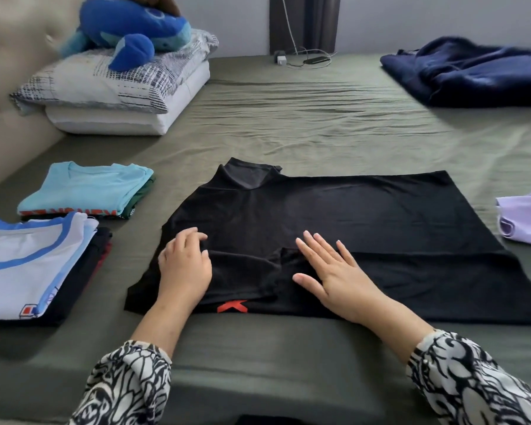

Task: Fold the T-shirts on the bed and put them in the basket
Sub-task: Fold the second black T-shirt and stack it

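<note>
An olive-green sheet is covering the bed, wrinkling toward a pale wall. A beige tufted headboard is standing at the left, and a dark curtain is hanging behind in soft daylight.

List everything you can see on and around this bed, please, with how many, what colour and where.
Black T-shirt: one, black with a red mark, spread in the middle, partly folded.
Folded stacks: two at the left; the nearer topped by a white and blue shirt, the farther by a light blue shirt.
Purple garment: one, lilac, right edge.
Navy blanket: one, dark blue, far right.
Pillows: two stacked, white and patterned grey, far left.
Plush toy: one, blue, on the pillows.
Charger and cable: white, far edge of the bed.
Bed sheet: olive green.
Left hand: fingers curled on the black fabric.
Right hand: flat on the shirt.
Sleeves: two, black and white pattern.
</note>
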